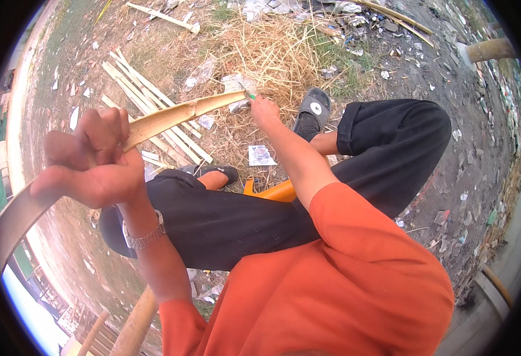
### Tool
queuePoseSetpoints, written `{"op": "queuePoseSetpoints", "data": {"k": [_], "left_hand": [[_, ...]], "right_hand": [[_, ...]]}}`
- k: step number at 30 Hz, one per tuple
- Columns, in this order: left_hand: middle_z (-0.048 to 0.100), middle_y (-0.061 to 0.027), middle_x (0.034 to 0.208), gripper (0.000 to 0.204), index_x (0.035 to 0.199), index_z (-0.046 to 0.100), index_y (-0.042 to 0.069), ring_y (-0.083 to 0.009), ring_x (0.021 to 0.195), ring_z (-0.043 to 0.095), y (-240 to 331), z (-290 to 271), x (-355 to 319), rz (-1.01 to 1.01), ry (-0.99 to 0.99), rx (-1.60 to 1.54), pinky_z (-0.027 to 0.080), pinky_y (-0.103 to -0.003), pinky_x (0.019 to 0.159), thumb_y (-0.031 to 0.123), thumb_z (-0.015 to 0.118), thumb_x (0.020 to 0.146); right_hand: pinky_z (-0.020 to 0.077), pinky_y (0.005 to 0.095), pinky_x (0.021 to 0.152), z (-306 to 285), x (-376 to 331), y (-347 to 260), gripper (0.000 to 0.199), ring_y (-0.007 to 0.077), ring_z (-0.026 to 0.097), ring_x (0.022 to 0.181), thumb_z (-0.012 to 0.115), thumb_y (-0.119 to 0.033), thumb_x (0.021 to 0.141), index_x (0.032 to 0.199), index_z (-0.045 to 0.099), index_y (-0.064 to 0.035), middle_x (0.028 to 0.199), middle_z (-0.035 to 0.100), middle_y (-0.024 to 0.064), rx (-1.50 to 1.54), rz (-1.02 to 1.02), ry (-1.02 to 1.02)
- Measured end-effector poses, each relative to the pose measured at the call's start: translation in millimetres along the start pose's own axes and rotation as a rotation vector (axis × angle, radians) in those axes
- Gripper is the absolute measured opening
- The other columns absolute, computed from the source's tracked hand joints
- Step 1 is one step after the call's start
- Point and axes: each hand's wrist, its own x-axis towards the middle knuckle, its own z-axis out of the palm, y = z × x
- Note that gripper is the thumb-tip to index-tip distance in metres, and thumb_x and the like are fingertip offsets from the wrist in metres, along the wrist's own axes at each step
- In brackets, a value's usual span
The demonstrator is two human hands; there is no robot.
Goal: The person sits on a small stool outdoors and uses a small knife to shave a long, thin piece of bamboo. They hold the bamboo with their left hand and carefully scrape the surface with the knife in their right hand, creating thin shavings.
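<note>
My left hand (pixel 97 160) is wrapped round a long split strip of bamboo (pixel 174 114), raised at the left. The strip bends across the view, its near end running past my wrist to the lower left. Its pale hollow inner face and a node show between my hands. At the strip's far end, my right hand (pixel 264 111) is closed on a small knife with a green handle (pixel 251 95). The thin blade lies against or just beside the strip's tip; its exact contact is too small to tell.
Several pale bamboo strips (pixel 148 98) lie on the ground beyond my left hand. A heap of straw-like shavings (pixel 269 56) is ahead. Below my legs shows an orange seat or frame (pixel 278 191). Bamboo poles (pixel 134 323) stand at the lower left; litter covers the right.
</note>
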Motion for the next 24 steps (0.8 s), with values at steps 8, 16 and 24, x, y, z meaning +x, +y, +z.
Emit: {"op": "queuePoseSetpoints", "data": {"k": [8,16,24], "left_hand": [[0.015,0.0029,0.051,0.060,0.067,0.021,0.018,-0.0092,0.049,0.007,-7,-30,-1,-0.019,0.038,-0.061,0.011,-0.026,0.045,0.074,0.030,0.084],[0.015,0.0018,0.054,0.058,0.069,0.020,0.016,-0.0105,0.051,0.009,-6,-23,7,-0.014,0.056,-0.032,0.011,-0.027,0.046,0.071,0.026,0.087],[0.016,0.0029,0.051,0.061,0.066,0.020,0.018,-0.0110,0.051,0.009,-2,-11,1,-0.042,0.269,0.125,0.010,-0.027,0.046,0.076,0.031,0.083]], "right_hand": [[0.0432,0.0535,0.086,-10,-20,-6,0.048,0.0511,0.056,0.094,0.031,-0.039,0.097,0.106,0.052,0.0039,0.093,0.059,0.0347,0.374,0.071,0.061],[0.0470,0.0505,0.083,-17,-38,-7,0.049,0.0453,0.060,0.092,0.028,-0.038,0.098,0.108,0.055,0.0020,0.091,0.062,0.0308,0.147,0.117,0.012],[0.0477,0.0535,0.072,-67,-95,-77,0.040,0.0470,0.060,0.077,0.031,-0.034,0.098,0.101,0.053,-0.0004,0.074,0.060,0.0309,0.296,-0.185,-0.002]]}}
